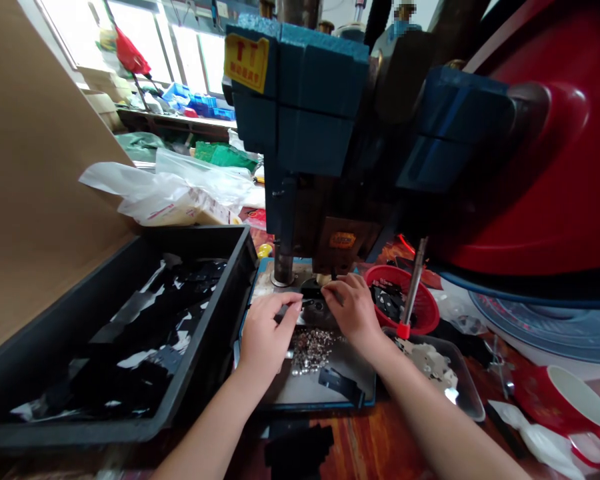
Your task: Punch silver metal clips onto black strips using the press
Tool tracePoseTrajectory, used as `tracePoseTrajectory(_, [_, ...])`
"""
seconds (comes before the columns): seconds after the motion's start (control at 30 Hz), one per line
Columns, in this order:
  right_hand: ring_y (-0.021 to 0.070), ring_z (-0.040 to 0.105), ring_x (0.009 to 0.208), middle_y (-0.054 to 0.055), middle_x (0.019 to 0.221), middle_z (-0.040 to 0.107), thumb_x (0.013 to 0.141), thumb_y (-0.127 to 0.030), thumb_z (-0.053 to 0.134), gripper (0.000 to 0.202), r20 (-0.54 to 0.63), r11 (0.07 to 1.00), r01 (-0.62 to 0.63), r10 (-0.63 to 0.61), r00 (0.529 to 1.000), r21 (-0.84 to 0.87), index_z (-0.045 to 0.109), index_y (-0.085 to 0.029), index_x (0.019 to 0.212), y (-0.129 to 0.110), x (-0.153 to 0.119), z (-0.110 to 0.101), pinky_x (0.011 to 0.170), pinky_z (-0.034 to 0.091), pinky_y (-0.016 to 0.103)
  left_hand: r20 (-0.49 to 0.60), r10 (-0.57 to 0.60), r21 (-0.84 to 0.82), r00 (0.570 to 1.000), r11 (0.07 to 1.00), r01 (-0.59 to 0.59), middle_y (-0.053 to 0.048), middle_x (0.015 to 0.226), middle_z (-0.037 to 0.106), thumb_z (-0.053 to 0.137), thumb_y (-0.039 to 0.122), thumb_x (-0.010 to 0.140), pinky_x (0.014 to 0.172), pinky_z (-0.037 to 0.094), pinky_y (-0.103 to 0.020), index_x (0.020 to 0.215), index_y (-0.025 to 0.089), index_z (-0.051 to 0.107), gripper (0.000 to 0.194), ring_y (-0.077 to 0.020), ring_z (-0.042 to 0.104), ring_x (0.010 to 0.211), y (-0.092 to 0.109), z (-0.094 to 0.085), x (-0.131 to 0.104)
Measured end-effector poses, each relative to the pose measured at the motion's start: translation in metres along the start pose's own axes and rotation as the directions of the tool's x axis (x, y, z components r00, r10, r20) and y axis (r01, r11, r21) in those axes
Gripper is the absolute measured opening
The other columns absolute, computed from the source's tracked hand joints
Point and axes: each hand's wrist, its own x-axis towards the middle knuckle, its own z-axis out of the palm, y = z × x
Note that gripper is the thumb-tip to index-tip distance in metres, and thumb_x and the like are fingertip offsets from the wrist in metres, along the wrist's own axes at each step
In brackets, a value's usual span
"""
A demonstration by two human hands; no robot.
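Observation:
Under the head of a blue press [300, 127], a small flat black piece [312, 293] spans the space between my two hands. My left hand [266, 333] is closed, with thumb and forefinger pinched at its left end. From the other side my right hand [351, 308] pinches the right end, close below the press tool. The fingertips partly hide the piece. Many small shiny metal fasteners [313, 350] lie in a heap on the press base just in front of my hands. A loose dark strip [341, 383] rests near the base's front edge.
At left stands a deep black bin [167, 393] with dark and white scraps. A red basket [427, 320] of black pieces and a clear tray [473, 393] of pale pieces are at right, near a red mug [545, 400]. The large red wheel guard [545, 180] overhangs the right.

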Motion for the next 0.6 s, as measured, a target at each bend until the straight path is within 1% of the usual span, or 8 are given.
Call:
tracePoseTrajectory(0.1, [0.0218, 0.054, 0.092, 0.004, 0.086, 0.067, 0.086, -0.025, 0.057, 0.013, 0.033, 0.990, 0.067, -0.064, 0.997, -0.124, 0.069, -0.023, 0.082, -0.004, 0.002, 0.000, 0.091, 0.040, 0.041, -0.006, -0.008, 0.015, 1.000, 1.000, 0.008, 0.000, 0.091, 0.070, 0.057, 0.027, 0.085, 0.085, 0.046, -0.034, 0.091, 0.024, 0.068, 0.013, -0.0189, 0.061, 0.091, 0.000, -0.002, 0.002])
tracePoseTrajectory(0.2, [0.0224, 0.053, 0.099, 0.001, 0.093, 0.069, 0.088, -0.026, 0.053, 0.016, 0.102, 0.972, 0.163, -0.147, 0.984, -0.171, 0.069, -0.026, 0.091, -0.007, 0.000, -0.006, 0.103, 0.028, 0.049, -0.012, -0.015, 0.028, 1.000, 0.999, 0.015, -0.001, 0.092, 0.070, 0.055, 0.028, 0.085, 0.085, 0.046, -0.035, 0.091, 0.023, 0.068, 0.015, -0.0199, 0.061, 0.091, 0.000, -0.003, 0.005])
tracePoseTrajectory(0.27, [0.0235, 0.052, 0.103, 0.001, 0.098, 0.069, 0.090, -0.029, 0.051, 0.019, 0.147, 0.960, 0.208, -0.182, 0.972, -0.185, 0.068, -0.027, 0.098, -0.009, -0.001, -0.011, 0.106, 0.023, 0.053, -0.011, -0.013, 0.036, 1.000, 0.999, 0.014, -0.002, 0.092, 0.070, 0.054, 0.029, 0.085, 0.085, 0.047, -0.036, 0.092, 0.023, 0.068, 0.017, -0.0203, 0.061, 0.091, 0.000, -0.002, 0.008])
tracePoseTrajectory(0.4, [0.0267, 0.050, 0.108, 0.003, 0.107, 0.067, 0.090, -0.039, 0.050, 0.025, 0.198, 0.946, 0.245, -0.204, 0.959, -0.212, 0.065, -0.030, 0.108, -0.010, -0.003, -0.019, 0.106, 0.021, 0.058, 0.026, 0.012, 0.078, 1.000, 0.997, -0.014, -0.001, 0.093, 0.071, 0.054, 0.030, 0.085, 0.084, 0.047, -0.036, 0.092, 0.024, 0.069, 0.018, -0.0205, 0.062, 0.091, 0.002, 0.000, 0.016])
tracePoseTrajectory(0.6, [0.0273, 0.049, 0.113, 0.003, 0.111, 0.066, 0.089, -0.042, 0.051, 0.028, 0.241, 0.944, 0.261, -0.210, 0.948, -0.204, 0.063, -0.031, 0.112, -0.011, -0.002, -0.024, 0.106, 0.022, 0.058, 0.070, 0.041, 0.156, 0.997, 0.986, -0.051, -0.001, 0.090, 0.072, 0.053, 0.027, 0.085, 0.083, 0.046, -0.036, 0.090, 0.024, 0.069, 0.017, -0.0211, 0.062, 0.088, 0.004, 0.002, 0.025])
